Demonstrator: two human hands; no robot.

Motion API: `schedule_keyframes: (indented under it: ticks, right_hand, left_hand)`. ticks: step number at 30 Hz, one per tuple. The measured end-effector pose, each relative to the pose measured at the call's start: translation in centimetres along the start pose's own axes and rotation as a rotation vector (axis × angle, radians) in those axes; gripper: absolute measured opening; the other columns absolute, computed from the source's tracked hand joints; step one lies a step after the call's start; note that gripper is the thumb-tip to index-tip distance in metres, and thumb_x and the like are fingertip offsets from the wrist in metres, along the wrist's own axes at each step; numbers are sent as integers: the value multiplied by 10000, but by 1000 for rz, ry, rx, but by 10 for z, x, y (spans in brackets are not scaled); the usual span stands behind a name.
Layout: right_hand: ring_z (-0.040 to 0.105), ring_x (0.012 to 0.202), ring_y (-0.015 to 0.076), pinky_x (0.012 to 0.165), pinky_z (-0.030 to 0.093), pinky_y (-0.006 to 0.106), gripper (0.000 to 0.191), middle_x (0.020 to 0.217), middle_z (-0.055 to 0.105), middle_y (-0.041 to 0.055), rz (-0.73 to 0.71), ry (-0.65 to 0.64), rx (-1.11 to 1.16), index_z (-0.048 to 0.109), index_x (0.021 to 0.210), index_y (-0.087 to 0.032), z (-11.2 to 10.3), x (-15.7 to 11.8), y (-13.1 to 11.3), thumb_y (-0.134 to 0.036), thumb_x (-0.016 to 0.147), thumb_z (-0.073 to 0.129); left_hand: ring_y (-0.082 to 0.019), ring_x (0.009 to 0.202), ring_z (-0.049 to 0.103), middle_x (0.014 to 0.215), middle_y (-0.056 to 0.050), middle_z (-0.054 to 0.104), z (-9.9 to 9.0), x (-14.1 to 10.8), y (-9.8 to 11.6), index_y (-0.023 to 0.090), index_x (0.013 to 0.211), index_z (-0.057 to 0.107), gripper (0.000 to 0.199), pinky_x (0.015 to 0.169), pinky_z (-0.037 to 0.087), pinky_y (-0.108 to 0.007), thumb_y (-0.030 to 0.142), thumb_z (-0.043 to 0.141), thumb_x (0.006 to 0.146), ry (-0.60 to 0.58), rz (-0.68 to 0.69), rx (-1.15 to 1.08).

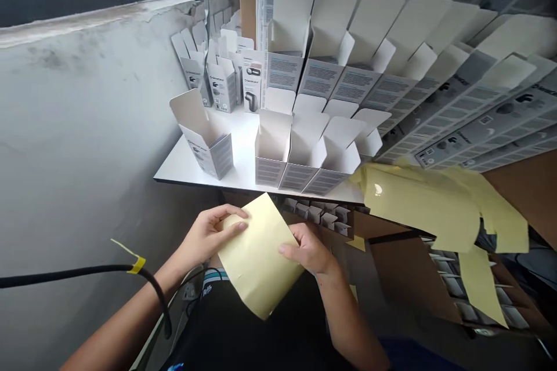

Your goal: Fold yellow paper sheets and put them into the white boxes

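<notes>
A pale yellow sheet [261, 255] is held up in front of my lap, tilted, with one corner pointing toward the table. My left hand [217, 235] pinches its left edge between thumb and fingers. On the right edge, my right hand [308, 249] grips the sheet, thumb on top and fingers behind it. Just beyond the sheet, open white boxes [272, 171] stand in a row at the front edge of the white table [243, 177]. One open box [220, 156] stands apart to the left, its flap raised.
Rows of open boxes [322, 78] fill the table's back and right. More yellow sheets [422, 203] drape over the right edge. A black cable [78, 272] with a yellow tie crosses near my left forearm. Cartons [404, 272] with boxes sit below. A wall [78, 127] borders the left.
</notes>
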State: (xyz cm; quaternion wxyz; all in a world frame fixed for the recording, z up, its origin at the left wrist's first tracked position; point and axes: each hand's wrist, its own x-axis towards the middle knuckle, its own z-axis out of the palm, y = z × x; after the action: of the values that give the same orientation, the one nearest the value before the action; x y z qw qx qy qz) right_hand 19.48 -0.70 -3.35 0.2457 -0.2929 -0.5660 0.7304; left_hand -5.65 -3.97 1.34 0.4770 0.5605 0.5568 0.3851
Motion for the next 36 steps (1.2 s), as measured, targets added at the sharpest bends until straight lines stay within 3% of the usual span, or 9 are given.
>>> schedule_keyframes:
  ticks: [3, 7, 9, 12, 14, 21, 28, 36]
  right_hand:
    - [478, 617, 106, 572, 388, 215, 377, 683, 572, 23, 67, 30, -20, 637, 734, -112, 7, 5, 2, -481, 743, 714]
    - [468, 607, 107, 558, 382, 220, 417, 683, 564, 27, 53, 147, 17, 633, 729, -116, 12, 5, 8, -521, 723, 732]
    - [408, 586, 87, 532, 331, 205, 425, 653, 515, 17, 19, 205, -11, 623, 713, -111, 14, 3, 10, -527, 754, 705]
    - [361, 590, 79, 523, 291, 202, 428, 644, 469, 12, -48, 256, -56, 618, 712, -109, 20, -2, 11, -525, 805, 658]
    - [380, 608, 89, 535, 306, 207, 421, 651, 473, 17, -111, 298, -99, 618, 709, -112, 25, -5, 9, -512, 840, 627]
    - [381, 523, 69, 505, 299, 209, 423, 542, 440, -10, -267, 344, -341, 530, 581, -132, 36, -19, -2, -383, 920, 569]
    - [454, 545, 84, 552, 357, 227, 442, 548, 510, 1, -363, 342, -548, 491, 555, -151, 38, -22, -6, -324, 960, 527]
    - [525, 532, 104, 541, 392, 236, 433, 552, 574, 20, -398, 411, -657, 579, 566, -148, 44, -28, 2, -324, 961, 550]
  left_hand:
    - [-211, 866, 694, 982, -75, 745, -5, 5, -4, 213, 925, 771, 190, 736, 561, -296, 384, 692, 903, 32, 195, 231]
    - [-295, 1153, 607, 1284, -77, 648, 0, 6, -7, 303, 952, 798, 119, 983, 471, -467, 272, 763, 843, 375, 686, 651]
    - [-258, 1039, 622, 1197, -73, 665, 9, 1, -6, 310, 995, 782, 206, 926, 473, -443, 224, 793, 808, 377, 817, 751]
    - [-135, 735, 589, 1000, -63, 659, 24, -10, -3, 262, 1113, 731, 264, 671, 490, -286, 198, 743, 858, 171, 818, 685]
    - [-118, 714, 595, 1002, -73, 651, 32, -15, -1, 230, 1163, 701, 270, 620, 493, -248, 220, 709, 893, 110, 786, 634]
    - [-114, 712, 623, 981, -53, 688, 40, -19, 0, 187, 1115, 686, 258, 619, 511, -233, 221, 746, 866, 89, 816, 631]
    - [-105, 680, 587, 999, -44, 695, 43, -24, -1, 196, 1039, 697, 135, 601, 487, -233, 211, 690, 905, 64, 762, 701]
    - [-134, 724, 645, 928, -43, 691, 43, -25, 2, 176, 964, 696, 71, 612, 491, -243, 185, 644, 917, -12, 751, 690]
